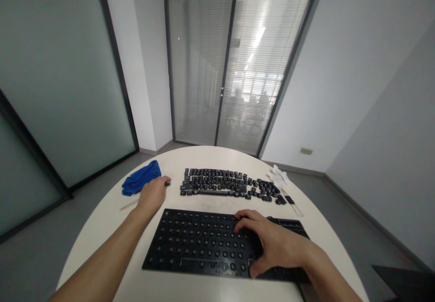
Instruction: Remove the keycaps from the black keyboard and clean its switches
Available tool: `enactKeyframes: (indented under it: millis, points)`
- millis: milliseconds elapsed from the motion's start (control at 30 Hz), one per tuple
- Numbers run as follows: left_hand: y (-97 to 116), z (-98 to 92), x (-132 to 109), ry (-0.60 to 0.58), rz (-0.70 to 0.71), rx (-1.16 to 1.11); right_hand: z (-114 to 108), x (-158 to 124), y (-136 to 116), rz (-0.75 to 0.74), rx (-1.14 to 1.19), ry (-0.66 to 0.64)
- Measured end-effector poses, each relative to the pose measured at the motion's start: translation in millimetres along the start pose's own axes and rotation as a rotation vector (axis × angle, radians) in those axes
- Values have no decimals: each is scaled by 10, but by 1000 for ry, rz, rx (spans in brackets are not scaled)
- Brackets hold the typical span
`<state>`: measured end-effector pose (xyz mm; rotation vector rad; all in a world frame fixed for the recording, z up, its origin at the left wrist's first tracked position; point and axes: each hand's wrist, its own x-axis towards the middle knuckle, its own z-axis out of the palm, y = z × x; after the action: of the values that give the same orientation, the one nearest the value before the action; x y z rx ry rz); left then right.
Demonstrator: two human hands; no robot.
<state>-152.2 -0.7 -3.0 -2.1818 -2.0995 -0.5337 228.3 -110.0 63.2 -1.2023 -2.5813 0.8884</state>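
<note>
A black keyboard [200, 241] with its keycaps off lies on the round white table, bare switches showing. My right hand [272, 238] spans its right half, fingertips near the far edge and thumb by the near edge, gripping it. Beyond it, loose black keycaps [217, 182] are laid out in rows, the right-hand ones more scattered. My left hand [154, 193] is closed beside a blue cloth [141, 178], left of the keycaps. Something small and dark shows at its fingertips; I cannot make out what. A thin pale stick [129, 205] lies by the left wrist.
Crumpled white tissue [280, 176] lies at the table's far right. A wire tool with a black handle [290, 199] rests near the right edge. The round table [210, 152] stands before glass doors with blinds [234, 75]. A dark object [404, 279] shows at lower right.
</note>
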Motion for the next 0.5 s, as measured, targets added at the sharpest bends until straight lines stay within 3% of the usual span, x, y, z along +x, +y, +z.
enactKeyframes:
  millis: [267,500]
  points:
    - [18,3,-5,-10,41,-33,25,114,49,-12,-32,16]
    - [76,-40,-46,82,-21,-27,103,197,99,-57,-135,65]
